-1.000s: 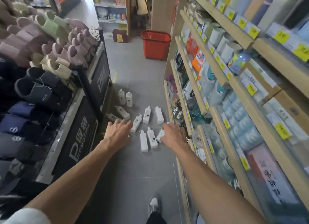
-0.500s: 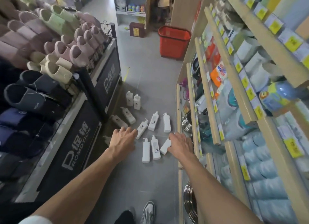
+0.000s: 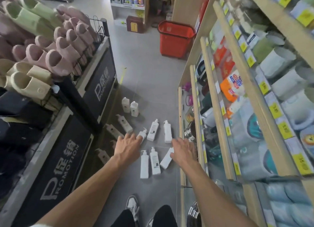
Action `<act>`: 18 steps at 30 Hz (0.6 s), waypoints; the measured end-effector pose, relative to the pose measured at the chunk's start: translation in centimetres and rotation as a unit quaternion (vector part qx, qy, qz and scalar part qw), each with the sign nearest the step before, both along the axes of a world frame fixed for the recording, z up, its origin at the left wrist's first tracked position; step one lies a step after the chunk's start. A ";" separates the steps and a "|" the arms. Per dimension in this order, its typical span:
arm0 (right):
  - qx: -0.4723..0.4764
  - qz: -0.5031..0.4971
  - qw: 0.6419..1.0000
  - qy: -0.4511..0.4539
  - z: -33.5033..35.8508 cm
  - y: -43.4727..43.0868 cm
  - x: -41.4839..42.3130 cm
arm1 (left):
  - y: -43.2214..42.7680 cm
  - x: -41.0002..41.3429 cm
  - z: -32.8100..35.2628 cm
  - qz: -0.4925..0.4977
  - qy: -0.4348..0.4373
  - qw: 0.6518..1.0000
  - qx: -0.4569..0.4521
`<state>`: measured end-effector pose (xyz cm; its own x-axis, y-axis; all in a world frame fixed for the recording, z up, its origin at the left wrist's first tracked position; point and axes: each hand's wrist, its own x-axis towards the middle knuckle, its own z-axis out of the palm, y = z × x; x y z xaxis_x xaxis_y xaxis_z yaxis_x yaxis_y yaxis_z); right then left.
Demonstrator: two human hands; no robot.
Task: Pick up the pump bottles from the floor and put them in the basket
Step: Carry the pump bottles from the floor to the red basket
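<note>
White pump bottles lie scattered on the grey floor, in the aisle between the slipper rack and the wooden shelf. Most lie flat; an upright pair stands further off, near the rack. We count about ten, but the count is unsure: some pale shapes along the rack's glossy base could be bottles or reflections, can't tell.

Red basket sits on the floor far down the aisle, by the shelf end, well apart from the bottles; its inside is mostly hidden from us.

Left hand is stretched out, fingers straight and spread, holding nothing. Its fingertips cover the lower end of one small bottle; contact unclear. Right hand is likewise flat, fingers extended, empty. It hides the top of an angled bottle; touching or not, we cannot tell.

Shelf goods are motion-blurred, price tags unreadable. One shoe and dark trouser legs are cut off by the bottom edge. Promotion panel text is partly legible.
</note>
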<state>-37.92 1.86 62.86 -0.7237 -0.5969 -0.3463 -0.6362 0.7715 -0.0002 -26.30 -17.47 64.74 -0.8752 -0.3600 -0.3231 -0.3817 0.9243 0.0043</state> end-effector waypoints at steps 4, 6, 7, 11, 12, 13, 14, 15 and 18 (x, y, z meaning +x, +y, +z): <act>0.005 0.007 1.000 -0.029 -5.3 -1.8 -3.5 | -1.4 -3.7 -5.5 -0.007 -0.009 1.000 0.001; 0.001 0.011 0.999 -0.047 -9.4 -2.8 -5.1 | -2.0 -5.5 -9.6 -0.005 -0.015 1.000 -0.002; 0.003 0.017 0.999 -0.047 -11.7 -3.3 -6.0 | -2.3 -6.4 -11.9 -0.004 -0.016 1.000 -0.005; 0.002 0.041 0.999 -0.027 -22.4 -4.8 -9.3 | -3.0 -10.0 -23.1 -0.009 -0.021 1.000 -0.018; 0.002 0.042 0.999 -0.027 -25.4 -5.1 -10.0 | -3.1 -10.7 -26.3 -0.011 -0.025 0.999 -0.019; 0.003 0.044 0.999 -0.028 -28.5 -5.5 -10.6 | -3.2 -11.4 -29.7 -0.009 -0.030 0.999 -0.018; 0.003 0.047 0.999 -0.026 -31.7 -5.8 -11.1 | -3.3 -12.0 -33.2 -0.009 -0.031 0.999 -0.017; 0.005 0.051 0.998 -0.024 -34.8 -5.9 -11.6 | -3.3 -12.4 -36.7 -0.010 -0.031 0.999 -0.019; 0.016 0.051 0.998 -0.029 -43.8 -6.4 -12.4 | -3.4 -12.8 -46.1 -0.017 -0.047 0.999 -0.022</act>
